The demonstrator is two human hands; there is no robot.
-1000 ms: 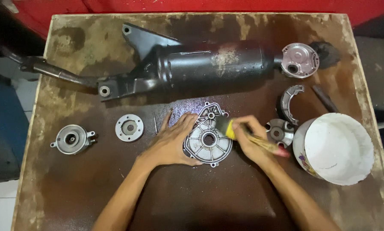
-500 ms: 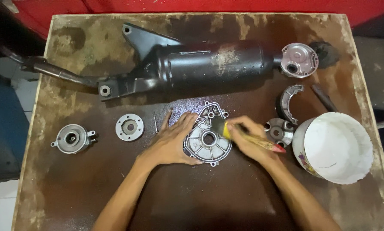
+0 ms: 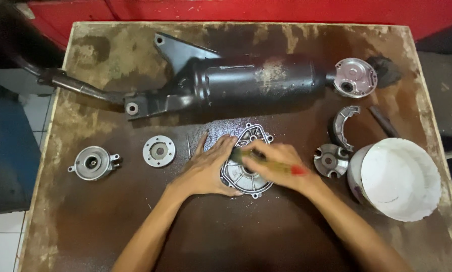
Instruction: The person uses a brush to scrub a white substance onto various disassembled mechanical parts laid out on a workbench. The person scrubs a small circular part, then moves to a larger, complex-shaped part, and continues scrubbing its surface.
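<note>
A grey cast-metal cover (image 3: 253, 135) with bolt ears lies flat at the middle of the brown table (image 3: 236, 231). My left hand (image 3: 206, 168) rests spread on the cover's left edge and presses it down. My right hand (image 3: 276, 163) lies over the cover and grips a paintbrush (image 3: 274, 167) with a yellow and red handle. The brush's bristles sit on the cover's left part, close to my left fingers. Most of the cover's centre is hidden under my right hand.
A long black exhaust pipe (image 3: 246, 80) lies across the table's far side, a round metal cap (image 3: 355, 77) at its right end. A white bucket (image 3: 397, 179) stands at the right. Small metal parts lie left (image 3: 92, 162) (image 3: 159, 150) and right (image 3: 329, 160) (image 3: 341, 126).
My right hand has swept the brush leftward across the cover, from its upper right to its left part. My left hand has stayed on the cover. The view has shifted slightly.
</note>
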